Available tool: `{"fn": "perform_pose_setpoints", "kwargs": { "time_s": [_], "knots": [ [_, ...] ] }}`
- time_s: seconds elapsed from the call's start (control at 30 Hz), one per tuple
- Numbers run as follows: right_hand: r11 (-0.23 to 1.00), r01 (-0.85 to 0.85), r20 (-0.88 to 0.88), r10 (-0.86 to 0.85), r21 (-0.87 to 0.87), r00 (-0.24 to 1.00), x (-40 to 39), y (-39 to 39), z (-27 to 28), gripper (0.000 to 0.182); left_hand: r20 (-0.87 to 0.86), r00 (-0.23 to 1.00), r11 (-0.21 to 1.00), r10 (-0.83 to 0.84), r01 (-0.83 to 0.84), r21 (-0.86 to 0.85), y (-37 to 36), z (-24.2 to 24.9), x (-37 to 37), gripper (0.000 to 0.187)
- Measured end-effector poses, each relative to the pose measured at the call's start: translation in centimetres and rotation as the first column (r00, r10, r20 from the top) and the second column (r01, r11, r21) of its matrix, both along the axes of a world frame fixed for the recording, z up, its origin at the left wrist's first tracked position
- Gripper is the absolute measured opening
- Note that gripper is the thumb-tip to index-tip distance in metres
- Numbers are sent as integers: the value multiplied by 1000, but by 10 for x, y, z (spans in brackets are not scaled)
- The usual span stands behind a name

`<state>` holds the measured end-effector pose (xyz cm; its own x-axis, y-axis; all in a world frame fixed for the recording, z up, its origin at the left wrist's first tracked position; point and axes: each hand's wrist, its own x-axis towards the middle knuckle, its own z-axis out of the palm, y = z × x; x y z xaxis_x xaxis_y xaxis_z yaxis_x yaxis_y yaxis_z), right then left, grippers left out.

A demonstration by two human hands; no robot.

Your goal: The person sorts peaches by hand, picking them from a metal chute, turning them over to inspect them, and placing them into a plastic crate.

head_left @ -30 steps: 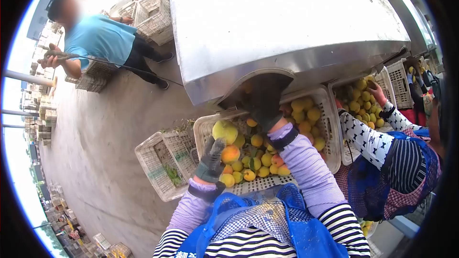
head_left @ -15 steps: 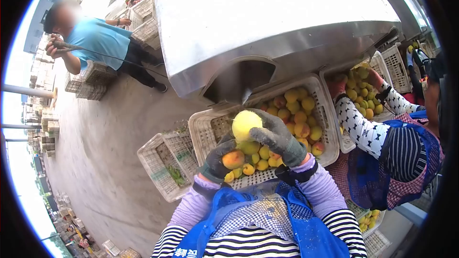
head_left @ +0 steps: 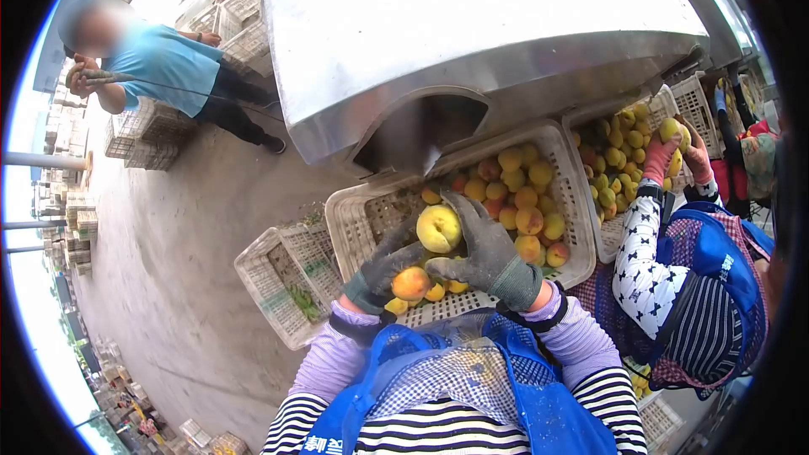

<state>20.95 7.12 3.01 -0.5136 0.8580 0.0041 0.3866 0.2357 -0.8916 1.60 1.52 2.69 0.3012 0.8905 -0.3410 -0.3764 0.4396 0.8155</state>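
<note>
My left hand (head_left: 383, 268), in a dark grey work glove, has its fingers curled round an orange-yellow peach (head_left: 411, 283). In my right hand (head_left: 487, 251), gloved the same way, sits a pale yellow peach (head_left: 438, 228), with fingers along its far side and the thumb below it. My left fingers come close to this second peach. Both hands are over a white plastic crate (head_left: 581, 240) partly filled with yellow and red-blushed peaches (head_left: 529, 219). The crate's left part holds few fruits. My hands hide some of the peaches beneath.
A metal machine with a chute opening (head_left: 421, 133) overhangs the crate's far side. Another crate (head_left: 286, 286) with green leaves stands at left. On the right, a co-worker (head_left: 674, 278) handles peaches over a neighbouring crate (head_left: 611, 244). A person in blue (head_left: 164, 67) stands farther off, holding a cord.
The pale yellow peach has turned in my right hand and moved slightly down, now showing its stem hollow. The co-worker's hands have shifted right and lifted fruit.
</note>
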Motion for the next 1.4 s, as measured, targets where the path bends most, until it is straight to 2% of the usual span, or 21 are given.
{"fn": "perform_pose_setpoints", "kwargs": {
  "time_s": [0.23, 0.3, 0.37, 0.43, 0.5, 0.6, 0.67, 0.7, 0.77, 0.8, 0.83, 0.9, 1.03, 1.07, 1.1, 1.13, 1.17, 1.23, 1.27, 1.33, 1.4],
  "knots": [
    [954, 217, -113, -196, 210, 974, -30, 23, 28, 75, 135, 986, 995, 95, -98, 16, 23, 10, -14, 54],
    [891, 304, -136, -274, 337, 952, -49, 44, 5, 64, 242, 924, 955, 294, -276, -109, 21, -13, -23, 51],
    [775, 230, 113, -361, 589, 926, -64, 69, -27, 53, 313, 887, 934, 339, -279, -222, 8, -35, -35, 48],
    [773, 251, 107, -379, 582, 919, -73, 83, -31, 59, 111, 929, 936, 352, -349, -43, -6, -55, -41, 46],
    [769, 228, 118, -366, 597, 923, -75, 86, -30, 53, 185, 904, 922, 386, -373, -103, -16, -56, -46, 43],
    [794, 184, 160, -333, 580, 929, -82, 92, -22, 45, 160, 925, 934, 346, -356, 39, -22, -63, -57, 41],
    [822, 125, 182, -267, 555, 946, -90, 106, -24, 46, 438, 784, 892, 440, -326, -312, -17, -61, -60, 42],
    [845, 73, 197, -207, 530, 958, -93, 111, -26, 48, 432, 784, 888, 446, -330, -319, -11, -54, -56, 42],
    [802, 98, 212, -270, 590, 939, -93, 112, -26, 47, 339, 783, 848, 522, -432, -306, -2, -38, -37, 45],
    [741, 124, 215, -344, 660, 914, -92, 112, -22, 47, 47, 913, 913, 406, -407, 29, -3, -32, -32, 49],
    [740, 128, 210, -346, 660, 914, -83, 107, -14, 47, 43, 914, 914, 404, -406, 31, -2, -22, -26, 49],
    [990, 142, 81, -141, 0, 987, -56, 90, 12, 61, 253, 869, 905, 426, -406, -130, 7, 6, -14, 53],
    [982, 5, -19, -2, 191, 1000, -35, 37, 2, 75, 108, 938, 944, 330, -327, -39, 8, -17, -11, 43],
    [978, 14, 2, -14, 210, 1000, -36, 28, 0, 78, 467, 832, 954, 298, -249, -164, 10, -25, -8, 43],
    [973, 21, 24, -28, 230, 999, -37, 20, -2, 81, 756, 593, 959, 277, -127, -252, 10, -29, -5, 43],
    [962, 90, 43, -105, 257, 994, -36, 13, -5, 81, 275, 915, 954, 294, -265, -139, 5, -31, 1, 45],
    [962, 98, 41, -112, 257, 993, -33, 13, -2, 81, 273, 918, 956, 288, -258, -138, 6, -26, 6, 45],
    [951, 111, 102, -146, 290, 984, -29, 14, 4, 78, -144, 924, 919, 353, -314, 240, 10, -20, 9, 46],
    [951, 107, 104, -142, 291, 984, -29, 15, 4, 78, -141, 923, 917, 357, -318, 240, 12, -19, 8, 46],
    [882, 297, -131, -268, 365, 955, -35, 18, 0, 77, -543, 752, 822, 374, 2, 569, 17, -16, 0, 45],
    [889, 324, -120, -301, 324, 946, -42, 26, -4, 75, -532, 771, 821, 350, 21, 570, 24, -12, -1, 44]
  ]
}}
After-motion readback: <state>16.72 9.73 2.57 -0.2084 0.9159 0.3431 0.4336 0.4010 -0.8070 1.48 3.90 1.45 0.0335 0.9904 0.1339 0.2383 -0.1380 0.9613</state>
